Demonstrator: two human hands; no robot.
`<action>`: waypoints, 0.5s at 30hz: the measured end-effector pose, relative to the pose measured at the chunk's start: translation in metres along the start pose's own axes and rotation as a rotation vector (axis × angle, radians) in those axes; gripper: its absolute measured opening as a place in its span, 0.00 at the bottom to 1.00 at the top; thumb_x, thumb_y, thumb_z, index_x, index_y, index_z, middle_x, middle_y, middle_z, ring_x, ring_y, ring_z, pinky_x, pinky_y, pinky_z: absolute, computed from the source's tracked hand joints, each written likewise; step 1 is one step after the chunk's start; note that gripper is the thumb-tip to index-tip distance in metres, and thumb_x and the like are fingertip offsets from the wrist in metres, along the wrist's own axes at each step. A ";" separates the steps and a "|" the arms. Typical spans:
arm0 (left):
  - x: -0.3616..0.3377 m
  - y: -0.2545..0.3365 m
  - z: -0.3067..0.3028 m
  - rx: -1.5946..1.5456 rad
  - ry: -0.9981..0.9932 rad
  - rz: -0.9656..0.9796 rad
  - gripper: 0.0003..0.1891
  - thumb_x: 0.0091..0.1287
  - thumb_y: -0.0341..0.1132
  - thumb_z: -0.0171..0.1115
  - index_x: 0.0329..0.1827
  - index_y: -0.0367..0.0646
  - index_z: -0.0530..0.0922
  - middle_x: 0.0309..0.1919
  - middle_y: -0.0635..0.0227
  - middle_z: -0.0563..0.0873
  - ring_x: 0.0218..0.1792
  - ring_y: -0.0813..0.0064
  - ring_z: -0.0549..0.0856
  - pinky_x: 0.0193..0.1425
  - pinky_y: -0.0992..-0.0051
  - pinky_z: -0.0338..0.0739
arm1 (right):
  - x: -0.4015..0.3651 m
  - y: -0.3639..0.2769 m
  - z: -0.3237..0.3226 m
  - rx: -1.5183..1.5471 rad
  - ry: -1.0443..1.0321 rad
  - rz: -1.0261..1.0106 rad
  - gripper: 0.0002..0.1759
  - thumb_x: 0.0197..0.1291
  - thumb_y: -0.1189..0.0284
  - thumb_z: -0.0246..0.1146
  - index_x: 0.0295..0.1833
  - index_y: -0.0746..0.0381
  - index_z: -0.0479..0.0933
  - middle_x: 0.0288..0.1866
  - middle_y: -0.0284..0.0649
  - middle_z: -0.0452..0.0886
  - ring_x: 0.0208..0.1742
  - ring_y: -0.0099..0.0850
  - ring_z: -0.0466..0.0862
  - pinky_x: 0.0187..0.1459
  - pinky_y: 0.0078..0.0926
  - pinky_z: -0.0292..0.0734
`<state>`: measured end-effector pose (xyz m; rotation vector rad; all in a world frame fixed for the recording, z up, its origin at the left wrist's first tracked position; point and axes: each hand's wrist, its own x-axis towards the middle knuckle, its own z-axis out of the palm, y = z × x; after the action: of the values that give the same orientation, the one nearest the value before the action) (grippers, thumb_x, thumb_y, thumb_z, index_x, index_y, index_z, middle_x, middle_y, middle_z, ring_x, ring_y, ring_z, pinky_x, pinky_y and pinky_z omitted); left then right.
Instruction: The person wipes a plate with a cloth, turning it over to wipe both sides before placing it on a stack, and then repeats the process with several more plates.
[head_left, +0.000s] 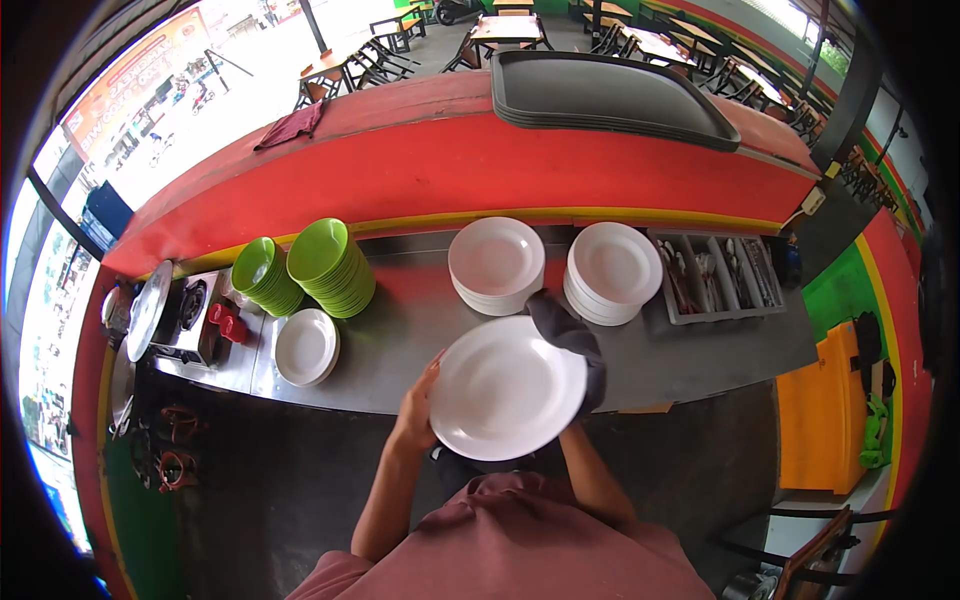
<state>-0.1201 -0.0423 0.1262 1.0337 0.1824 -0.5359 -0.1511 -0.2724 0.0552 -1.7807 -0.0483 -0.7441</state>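
A white plate [510, 388] is held face up at chest height, over the near edge of a steel counter [405, 340]. The left hand [416, 405] pinches its rim, while a dark cloth [572, 330] covers the far right edge; the right hand is hidden behind plate and cloth, and its grip cannot be told. A smooth rim could slide through the cloth if that side is loosely held, with the dark floor [700, 450] partly below. Beyond, the cloth overlaps the view of the left stack [497, 255] and right stack [613, 262]; a wide sweep could knock either. Beside them sits a cutlery box [715, 315]. Farther left, tall green bowls [335, 275] lean, and a bump might topple them.
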 end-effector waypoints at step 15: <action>-0.005 0.028 -0.005 0.842 0.350 0.587 0.30 0.79 0.54 0.47 0.22 0.38 0.66 0.18 0.80 0.62 0.25 0.89 0.62 0.23 0.74 0.53 | -0.058 0.114 0.119 2.081 0.477 0.942 0.21 0.70 0.67 0.54 0.64 0.65 0.67 0.58 0.44 0.73 0.62 0.39 0.73 0.67 0.36 0.65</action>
<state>-0.1098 -0.0257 0.1473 1.9152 -0.0593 0.1470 -0.0983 -0.1895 -0.0893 0.4458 0.2437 -0.0792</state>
